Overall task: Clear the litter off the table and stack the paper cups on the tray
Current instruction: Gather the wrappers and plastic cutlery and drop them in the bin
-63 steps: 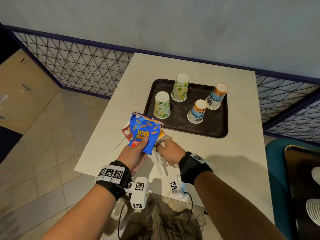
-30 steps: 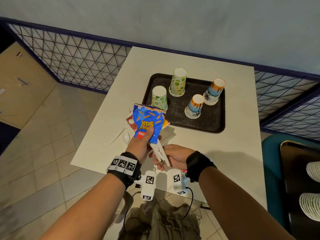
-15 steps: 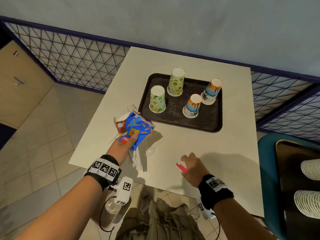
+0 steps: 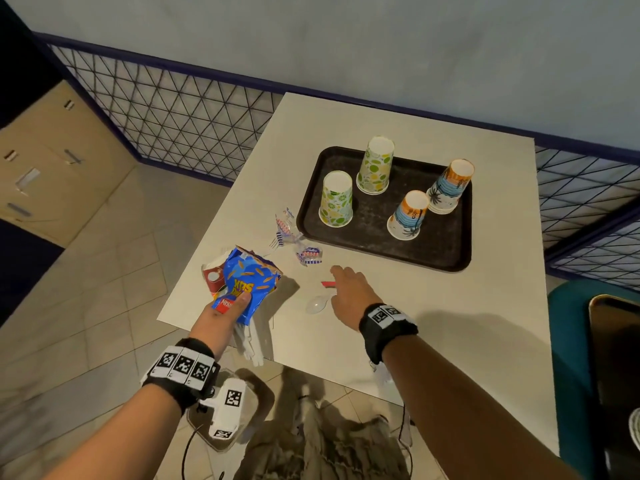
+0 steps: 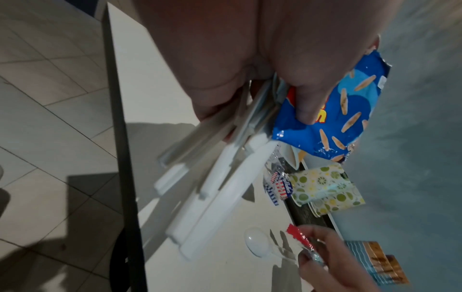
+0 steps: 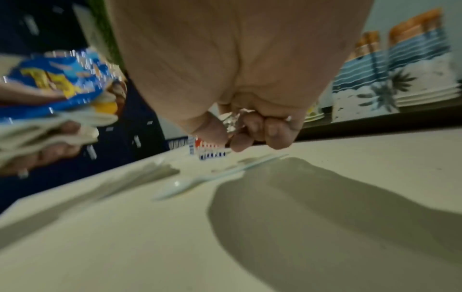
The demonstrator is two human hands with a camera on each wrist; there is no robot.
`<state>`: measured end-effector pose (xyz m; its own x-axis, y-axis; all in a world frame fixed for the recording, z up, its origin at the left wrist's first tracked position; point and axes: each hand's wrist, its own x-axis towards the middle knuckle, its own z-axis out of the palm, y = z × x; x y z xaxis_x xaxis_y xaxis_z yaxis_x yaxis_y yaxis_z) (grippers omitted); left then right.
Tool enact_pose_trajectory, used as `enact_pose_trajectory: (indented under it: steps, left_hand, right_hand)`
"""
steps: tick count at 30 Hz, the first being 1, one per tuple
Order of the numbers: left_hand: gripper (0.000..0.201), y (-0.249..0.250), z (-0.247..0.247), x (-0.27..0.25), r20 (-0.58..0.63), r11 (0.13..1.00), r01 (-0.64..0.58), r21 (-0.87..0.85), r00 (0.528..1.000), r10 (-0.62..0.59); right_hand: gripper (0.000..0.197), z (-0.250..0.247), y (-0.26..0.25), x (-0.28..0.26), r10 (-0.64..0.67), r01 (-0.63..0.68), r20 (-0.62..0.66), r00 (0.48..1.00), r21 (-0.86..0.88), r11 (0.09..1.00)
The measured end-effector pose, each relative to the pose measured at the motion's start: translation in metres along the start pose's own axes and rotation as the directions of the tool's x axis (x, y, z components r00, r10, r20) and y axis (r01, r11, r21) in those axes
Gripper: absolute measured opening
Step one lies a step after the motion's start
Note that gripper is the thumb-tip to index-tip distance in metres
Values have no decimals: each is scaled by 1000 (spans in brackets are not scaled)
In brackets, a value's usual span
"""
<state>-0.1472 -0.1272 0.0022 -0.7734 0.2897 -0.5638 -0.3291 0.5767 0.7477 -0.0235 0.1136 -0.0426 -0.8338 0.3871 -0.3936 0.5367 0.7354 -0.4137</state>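
Note:
My left hand (image 4: 235, 306) hangs over the table's left edge and grips a bundle: a blue snack bag (image 4: 252, 275), a red-and-white wrapper behind it, and several white plastic utensils (image 5: 220, 187) sticking out below. The right hand (image 4: 341, 282) hovers over the table and pinches a small red wrapper (image 4: 327, 284), just above a white plastic spoon (image 4: 316, 304). On the dark tray (image 4: 450, 251) stand upside-down paper cups: two green ones (image 4: 336, 199) (image 4: 375, 166) and two blue-and-orange ones (image 4: 408, 216) (image 4: 450, 187), the far right a short stack.
Two striped candy wrappers (image 4: 310, 254) (image 4: 284, 225) lie on the white table (image 4: 450, 341) beside the tray's left rim. A mesh railing runs behind the table. A teal seat (image 4: 568, 341) is at the right.
The right hand passed the white utensils to the left, picked up the red wrapper near the front edge, and has moved forward over the spoon. The left hand's bundle shifted to the left edge.

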Motion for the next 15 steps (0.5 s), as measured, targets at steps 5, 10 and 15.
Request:
enact_pose_trajectory:
  steps: [5,10,15]
  left_hand:
    - [37,-11,-27,6,-60,998,30,-56,998,-33]
    - [35,-23,-50,21,-120,988,38,-149,991,-56]
    - [34,-25,-56,21,-121,986,57,-155,990,-76]
  right_hand:
    - [37,18,18,9,-57,45,-18,998,-402,915]
    - [34,24,26,3,-69,64,3,998,-426,903]
    - [35,30,17,0,-58,43,-75,996,-181,983]
